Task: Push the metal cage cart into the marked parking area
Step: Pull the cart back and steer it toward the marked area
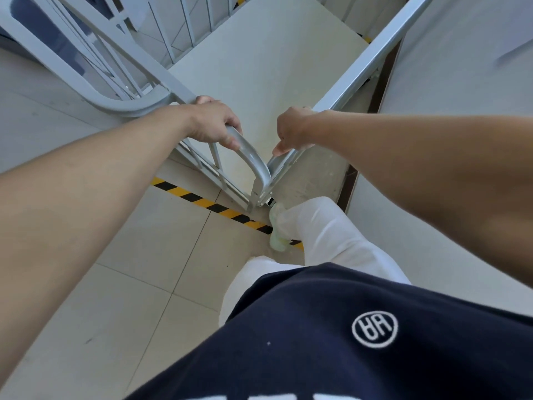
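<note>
The grey metal cage cart fills the upper middle of the head view, seen from above with its pale floor panel between barred sides. My left hand is closed over the top rail at the cart's near corner. My right hand grips the adjoining rail just to the right. A yellow-and-black striped floor line runs diagonally under the cart's near corner, and the cart's near bottom edge sits right at it.
A second grey cage frame stands close on the left. A pale wall borders the cart on the right. My white-trousered leg and shoe stand on the striped line beside the cart's corner. Beige tiles lie below.
</note>
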Motion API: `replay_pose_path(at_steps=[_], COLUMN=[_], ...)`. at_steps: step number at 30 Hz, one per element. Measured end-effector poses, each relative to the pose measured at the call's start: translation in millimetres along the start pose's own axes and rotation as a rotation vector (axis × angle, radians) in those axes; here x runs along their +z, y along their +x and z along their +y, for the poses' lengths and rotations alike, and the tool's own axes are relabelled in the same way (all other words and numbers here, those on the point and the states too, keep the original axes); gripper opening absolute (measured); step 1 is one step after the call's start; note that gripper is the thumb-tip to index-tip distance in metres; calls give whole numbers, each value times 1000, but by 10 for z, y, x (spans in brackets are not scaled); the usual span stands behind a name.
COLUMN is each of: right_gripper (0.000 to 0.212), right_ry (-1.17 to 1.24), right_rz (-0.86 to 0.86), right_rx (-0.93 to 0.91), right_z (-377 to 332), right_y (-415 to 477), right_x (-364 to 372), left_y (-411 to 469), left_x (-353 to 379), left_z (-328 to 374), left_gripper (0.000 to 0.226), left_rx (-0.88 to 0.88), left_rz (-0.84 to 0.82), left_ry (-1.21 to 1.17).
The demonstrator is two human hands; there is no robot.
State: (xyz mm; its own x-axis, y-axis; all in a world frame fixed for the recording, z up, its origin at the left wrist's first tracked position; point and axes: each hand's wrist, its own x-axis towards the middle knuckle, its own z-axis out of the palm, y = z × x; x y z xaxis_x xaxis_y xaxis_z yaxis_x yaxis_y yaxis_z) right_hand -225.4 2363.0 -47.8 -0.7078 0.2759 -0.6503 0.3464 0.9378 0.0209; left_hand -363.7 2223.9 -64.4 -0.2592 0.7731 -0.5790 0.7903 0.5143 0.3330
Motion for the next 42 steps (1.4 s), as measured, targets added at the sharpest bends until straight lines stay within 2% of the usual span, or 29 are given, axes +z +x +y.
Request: replay_pose_path(at_steps=[11,14,18,22,24,27,28,31,42], right_gripper=[54,46,23,26,32,29,36,49,54], right_ry=[-32,-60,180,395,420,432,437,418,280], right_rz=[-91,-90,-54,-33,-20,-59,-70,-74,-300], right_rx=[-9,-34,-61,-56,-76,-112,-115,-120,-26], right_z=[-6,-105,-348,-466,-443,-398,-381,-281,380], right_y=[17,-20,-2,33,18,20,27,-8,-423], right_x=[-117,-107,15,72,95,109,119,160,315], left_y=[-6,-36,-79,-115,-121,-126,-132,-141,-123], left_x=[-78,-72,-58,-54,-40,-30,-22,38,318], left_z=[45,62,126,185,202,245,265,375,1245], left_gripper=[40,36,32,28,30,30,30,33,30], left_rx=[-34,-66,-77,-80,-94,-122,-128,-122,19], left_rz=[-38,-40,-5,23,35,45,47,50,-1], left_ry=[-5,-24,-17,-17,-14,-20,-23,-52,-86])
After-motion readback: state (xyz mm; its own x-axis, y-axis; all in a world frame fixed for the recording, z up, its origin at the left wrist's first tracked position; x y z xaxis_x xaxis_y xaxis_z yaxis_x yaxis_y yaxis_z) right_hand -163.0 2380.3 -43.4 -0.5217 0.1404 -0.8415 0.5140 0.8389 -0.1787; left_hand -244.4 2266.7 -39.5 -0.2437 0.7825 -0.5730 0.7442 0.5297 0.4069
